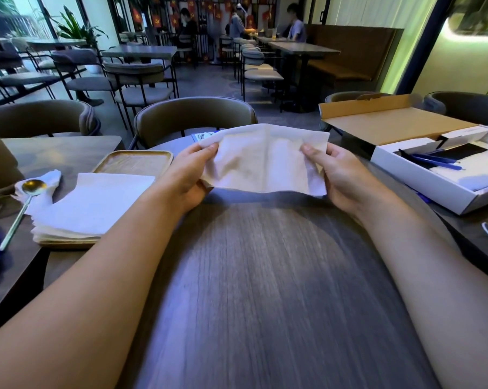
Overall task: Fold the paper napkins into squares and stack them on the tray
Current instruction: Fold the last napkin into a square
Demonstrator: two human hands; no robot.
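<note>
Both hands hold 1 white paper napkin [265, 161] up above the dark wood-grain bench [265, 276].

The left hand [191, 171] pinches the napkin's left edge with thumb on top, and the right hand [339, 172] pinches its right edge the same way; the sheet hangs stretched between them, clear of the bench, with a vertical crease down its middle. To the left, a stack of flat white paper napkins [94, 203] lies on the bench, and just behind it sits a rectangular light wooden tray [133, 164]. A gold metal spoon [24, 203] rests on a crumpled napkin further left. An open white cardboard box [433, 164] sits at the right.
</note>
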